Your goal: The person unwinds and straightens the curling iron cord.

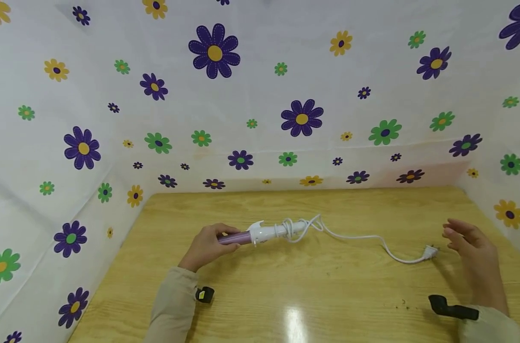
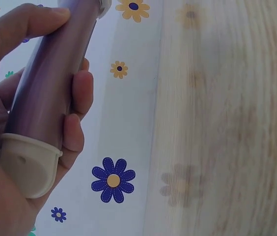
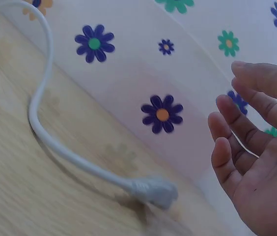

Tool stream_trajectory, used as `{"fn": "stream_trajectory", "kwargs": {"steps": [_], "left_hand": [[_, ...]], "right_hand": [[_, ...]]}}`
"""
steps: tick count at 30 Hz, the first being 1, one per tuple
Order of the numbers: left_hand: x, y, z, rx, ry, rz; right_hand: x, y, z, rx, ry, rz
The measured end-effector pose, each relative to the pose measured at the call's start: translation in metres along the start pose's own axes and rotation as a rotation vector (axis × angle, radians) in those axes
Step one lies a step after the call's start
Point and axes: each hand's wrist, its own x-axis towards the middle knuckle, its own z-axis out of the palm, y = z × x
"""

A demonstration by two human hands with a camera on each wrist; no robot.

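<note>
My left hand [image 1: 206, 247] grips the purple barrel of a curling iron [image 1: 266, 233] over the table. Fingers and thumb wrap round that barrel [image 2: 50, 78] in the left wrist view, with its white end cap [image 2: 30, 164] against the palm. White cord [image 1: 356, 237] is looped about the white handle, then runs off to the right. At its end is a white two-pin plug [image 1: 430, 252]. Just right of the plug, my right hand [image 1: 476, 250] holds nothing; its fingers are loosely bent. A gap separates this hand from the plug [image 3: 155, 191] in the right wrist view.
The wooden table [image 1: 328, 295] backs onto a white flower-patterned cloth [image 1: 260, 90], which also rises at left and right. Small dark specks [image 1: 403, 305] lie near the right forearm. Black wrist mounts [image 1: 450, 308] stick out from both sleeves.
</note>
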Motion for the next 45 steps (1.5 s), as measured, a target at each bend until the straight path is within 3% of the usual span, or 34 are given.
{"fn": "stream_trajectory", "kwargs": {"steps": [3, 8, 15, 19, 27, 31, 35, 45], "left_hand": [[0.0, 0.001, -0.001, 0.004, 0.002, 0.002], [0.0, 0.002, -0.001, 0.015, 0.015, 0.011], [0.0, 0.005, 0.0, -0.004, -0.01, 0.005], [-0.002, 0.003, 0.002, -0.014, -0.016, -0.008], [-0.007, -0.004, 0.01, -0.038, -0.044, -0.035], [-0.007, -0.005, 0.011, -0.036, -0.038, -0.014], [-0.006, -0.005, 0.013, -0.034, -0.042, 0.005], [-0.004, -0.002, 0.009, -0.04, -0.035, 0.023]], "right_hand": [[0.004, -0.003, 0.012, 0.033, -0.105, -0.046], [0.01, -0.004, 0.032, -0.069, -0.184, -0.076], [0.023, -0.002, 0.073, -0.418, -0.359, -0.103], [0.03, -0.001, 0.106, -0.537, -0.487, -0.076], [0.033, 0.021, 0.16, -0.488, -0.687, 0.048], [0.034, 0.031, 0.181, -0.498, -0.784, 0.113], [0.035, 0.034, 0.191, -0.529, -0.843, 0.139], [0.051, 0.027, 0.191, -0.669, -0.86, 0.116]]}}
